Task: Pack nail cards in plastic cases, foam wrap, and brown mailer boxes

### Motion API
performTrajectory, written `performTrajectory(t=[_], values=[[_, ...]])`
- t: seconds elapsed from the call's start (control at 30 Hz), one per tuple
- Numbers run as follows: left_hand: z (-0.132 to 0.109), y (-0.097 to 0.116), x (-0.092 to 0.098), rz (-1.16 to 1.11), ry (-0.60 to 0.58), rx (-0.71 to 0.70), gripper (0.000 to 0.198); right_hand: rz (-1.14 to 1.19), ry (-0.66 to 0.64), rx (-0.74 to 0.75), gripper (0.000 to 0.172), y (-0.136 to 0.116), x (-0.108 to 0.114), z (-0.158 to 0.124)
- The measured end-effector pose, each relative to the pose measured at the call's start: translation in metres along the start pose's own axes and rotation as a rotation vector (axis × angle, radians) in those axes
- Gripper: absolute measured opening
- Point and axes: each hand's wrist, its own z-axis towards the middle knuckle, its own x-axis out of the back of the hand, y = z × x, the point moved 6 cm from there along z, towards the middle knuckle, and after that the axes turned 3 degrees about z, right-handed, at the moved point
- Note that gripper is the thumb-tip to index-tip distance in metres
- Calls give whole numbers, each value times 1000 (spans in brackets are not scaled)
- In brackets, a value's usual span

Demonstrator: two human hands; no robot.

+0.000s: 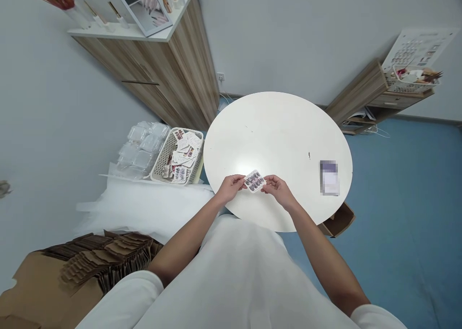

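Note:
Over the near part of the white round table [285,131], a small white card with rows of dark nail-shaped ovals [254,181] is held between both my hands. My left hand [231,186] pinches its left edge between thumb and fingers. On the opposite side, my right hand [277,189] grips the right edge the same way. To the left of the table, a cream basket [159,167] holds a heap of similar cards [186,151], some showing dark or reddish ovals.
Clear plastic boxes [139,148] are piled left of the basket. Folded brown cardboard [104,256] lies at lower left. A blurred-out item [329,178] rests on the table's right side. An open carton [341,220] sits below that edge. Wooden cabinets [191,54] stand behind.

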Motion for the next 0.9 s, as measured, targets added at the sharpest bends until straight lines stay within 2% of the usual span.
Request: performTrajectory(t=[0.1, 0.17, 0.23, 0.33, 0.47, 0.57, 0.7, 0.8, 0.9], values=[[3, 6, 8, 69, -37, -47, 29, -265, -105, 113, 73, -12, 0, -1], [3, 11, 11, 126, -76, -62, 27, -446, -174, 164, 80, -19, -2, -1], [3, 15, 13, 168, -115, -66, 27, -554, -224, 196, 78, -24, -6, 0], [3, 17, 13, 185, -150, -67, 27, -589, -261, 222, 73, -24, -14, 4], [2, 11, 20, 164, -77, -64, 29, -542, -246, 208, 68, -16, -22, 10], [-5, 6, 31, 179, 1, -84, 45, -487, -205, 193, 67, -11, -27, 15], [-14, 3, 44, 385, -27, -176, 75, -406, -189, 167, 67, -3, -41, 28], [-12, -4, 60, 528, -16, -227, 77, -395, -197, 139, 67, 7, -57, 44], [1, -20, 82, 640, 4, -214, 72, -455, -213, 136, 67, 19, -77, 67]])
